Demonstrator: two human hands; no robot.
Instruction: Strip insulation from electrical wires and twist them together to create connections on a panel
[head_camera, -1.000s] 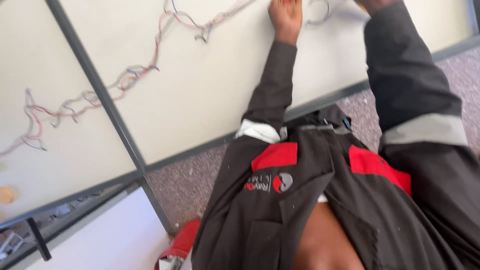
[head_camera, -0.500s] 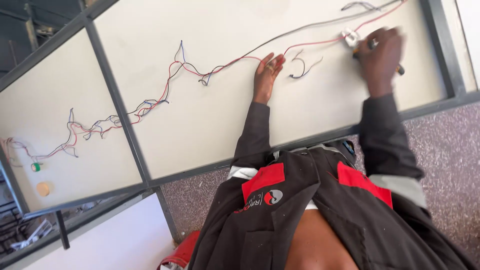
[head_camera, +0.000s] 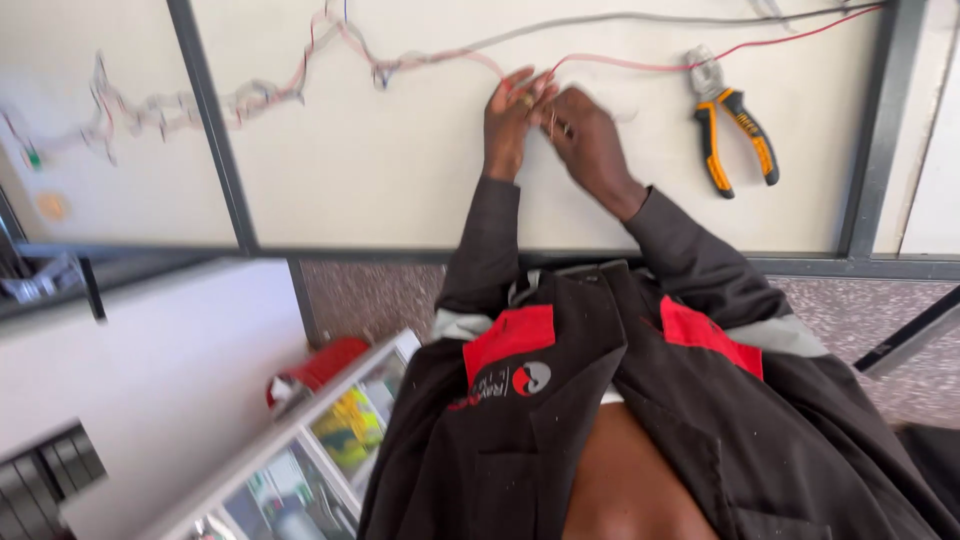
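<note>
Both hands are up at the pale board (head_camera: 400, 170) and they meet right at the middle of it: the left hand (head_camera: 512, 125) comes in from the left with its fingers bunched together, fingertips (head_camera: 528, 92) pinched onto the thin red wire (head_camera: 620, 66) where it dips toward the knuckles, and the right hand (head_camera: 590, 135) sits just beside it, touching it, fingers curled in close on the same spot, though motion blur hides exactly what they clamp, so whether the right hand has the wire or only steadies it one cannot tell. The red wire runs on from the hands to the right, rising toward the upper corner of the board, while to the left a blurred tangle of red and pale wires (head_camera: 240, 100) trails off across a dark frame bar (head_camera: 215, 140). A grey cable (head_camera: 620, 18) arcs above the hands, apart from them. To the right of the right hand, near but not touching it, a pair of orange-and-black pliers (head_camera: 735, 130) lies against the board, handles spread, nose up at the red wire. Both dark sleeves reach up from a black work jacket (head_camera: 600, 400) with red shoulder patches, and low at the left a red object (head_camera: 315, 368) sits beside a glass-fronted case (head_camera: 320, 450)
</note>
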